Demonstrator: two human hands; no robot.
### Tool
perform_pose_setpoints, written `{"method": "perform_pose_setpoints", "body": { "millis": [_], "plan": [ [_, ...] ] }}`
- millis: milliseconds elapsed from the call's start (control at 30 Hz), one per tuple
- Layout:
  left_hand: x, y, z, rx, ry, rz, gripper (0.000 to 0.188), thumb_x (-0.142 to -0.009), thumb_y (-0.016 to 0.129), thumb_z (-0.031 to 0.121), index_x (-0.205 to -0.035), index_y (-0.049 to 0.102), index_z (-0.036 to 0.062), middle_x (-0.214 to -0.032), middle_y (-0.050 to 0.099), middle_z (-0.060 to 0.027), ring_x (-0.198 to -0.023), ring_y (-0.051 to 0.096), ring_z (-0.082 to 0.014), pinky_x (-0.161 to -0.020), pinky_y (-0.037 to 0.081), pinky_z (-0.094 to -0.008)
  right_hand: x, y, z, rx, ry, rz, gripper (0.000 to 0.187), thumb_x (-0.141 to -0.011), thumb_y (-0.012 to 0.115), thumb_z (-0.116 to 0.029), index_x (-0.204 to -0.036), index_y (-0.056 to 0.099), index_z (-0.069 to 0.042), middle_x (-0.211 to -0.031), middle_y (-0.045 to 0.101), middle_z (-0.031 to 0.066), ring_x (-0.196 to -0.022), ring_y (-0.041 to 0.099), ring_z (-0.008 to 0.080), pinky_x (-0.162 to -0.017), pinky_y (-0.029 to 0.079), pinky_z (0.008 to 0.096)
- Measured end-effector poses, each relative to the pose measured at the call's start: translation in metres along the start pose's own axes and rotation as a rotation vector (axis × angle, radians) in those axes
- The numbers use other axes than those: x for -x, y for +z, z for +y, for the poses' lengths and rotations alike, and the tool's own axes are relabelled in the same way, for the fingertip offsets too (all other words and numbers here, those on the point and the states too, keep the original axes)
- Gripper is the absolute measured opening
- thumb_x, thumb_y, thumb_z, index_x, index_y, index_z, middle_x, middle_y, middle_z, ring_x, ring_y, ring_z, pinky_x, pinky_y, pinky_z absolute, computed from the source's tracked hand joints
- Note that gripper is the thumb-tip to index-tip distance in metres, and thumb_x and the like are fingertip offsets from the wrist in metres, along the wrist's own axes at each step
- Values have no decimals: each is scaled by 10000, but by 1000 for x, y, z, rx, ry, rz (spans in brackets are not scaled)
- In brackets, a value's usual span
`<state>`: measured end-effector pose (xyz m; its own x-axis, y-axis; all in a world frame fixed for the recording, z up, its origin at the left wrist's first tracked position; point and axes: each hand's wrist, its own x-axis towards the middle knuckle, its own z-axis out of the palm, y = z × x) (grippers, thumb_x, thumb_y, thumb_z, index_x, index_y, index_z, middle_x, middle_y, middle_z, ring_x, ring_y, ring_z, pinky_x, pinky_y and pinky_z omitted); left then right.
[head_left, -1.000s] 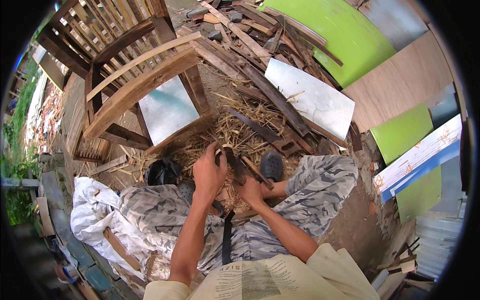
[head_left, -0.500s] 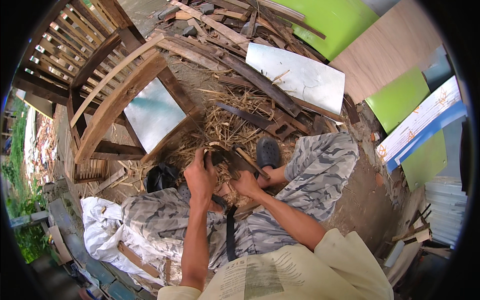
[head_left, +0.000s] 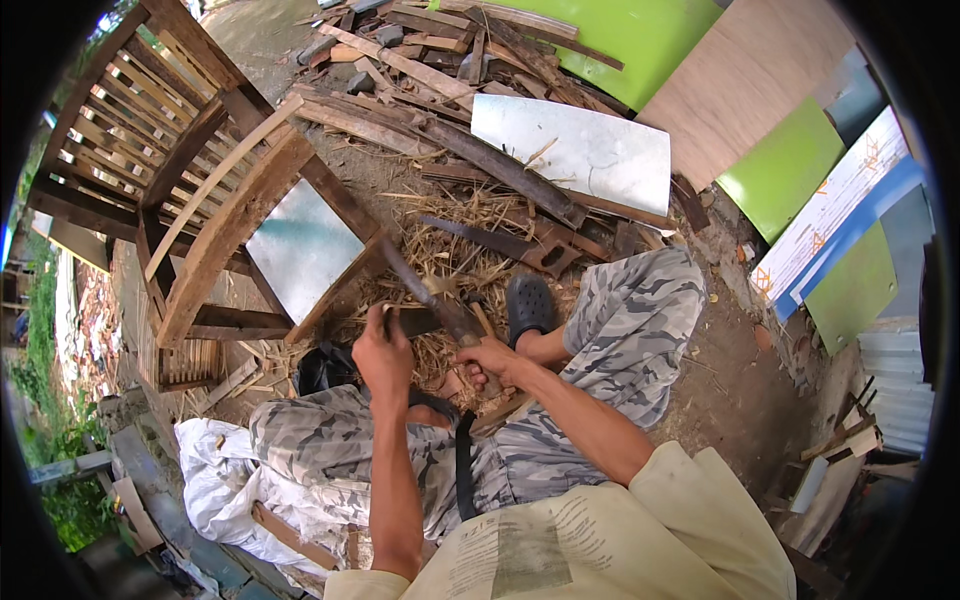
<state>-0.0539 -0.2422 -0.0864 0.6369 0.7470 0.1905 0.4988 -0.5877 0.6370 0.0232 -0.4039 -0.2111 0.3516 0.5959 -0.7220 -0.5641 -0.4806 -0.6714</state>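
My right hand (head_left: 487, 360) is closed round the grip of a machete (head_left: 455, 318). Its long blade, blurred by motion, points up and to the left toward the wooden chair (head_left: 270, 200). To the left, my left hand (head_left: 383, 350) has its fingers bent round a short dark piece of wood (head_left: 416, 321); the hand covers part of it. Both hands are low between my bent legs, above straw-like shavings (head_left: 455, 285). Just beyond the right hand is a dark clog (head_left: 530, 303) on my foot. A handsaw (head_left: 475, 235) lies on the shavings farther out.
Scrap boards and sticks (head_left: 430, 60) are heaped at the far side, with a pale sheet (head_left: 575, 150) against them. Green panels (head_left: 785, 185) and a plywood sheet (head_left: 745, 90) lie on the right. A white sack (head_left: 215, 480) rests by my left leg.
The machete blade has swung up and outward to the left, from low beside the left hand. My left hand has shifted slightly left, still gripping the piece of wood.
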Motion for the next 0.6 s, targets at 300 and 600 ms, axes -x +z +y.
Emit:
{"method": "perform_pose_setpoints", "body": {
  "millis": [300,600],
  "plan": [
    [-11,-16,-41,-96,-73,74,331,-991,639,220,-1187,650,-47,-715,663,-263,-566,648,-330,-557,478,-388,-33,-14,30,535,22,183,360,-855,673,-275,-881,690,84,-823,704,259,-700,706,337,-658,548,455],
    [-7,-4,-50,86,-112,146,301,-979,653,223,-1190,632,8,-843,724,-211,-641,693,-302,-613,520,-392,-32,-15,44,687,138,269,484,-841,709,-378,-996,733,80,-1011,720,290,-979,704,435,-843,548,485]
  ]
}}
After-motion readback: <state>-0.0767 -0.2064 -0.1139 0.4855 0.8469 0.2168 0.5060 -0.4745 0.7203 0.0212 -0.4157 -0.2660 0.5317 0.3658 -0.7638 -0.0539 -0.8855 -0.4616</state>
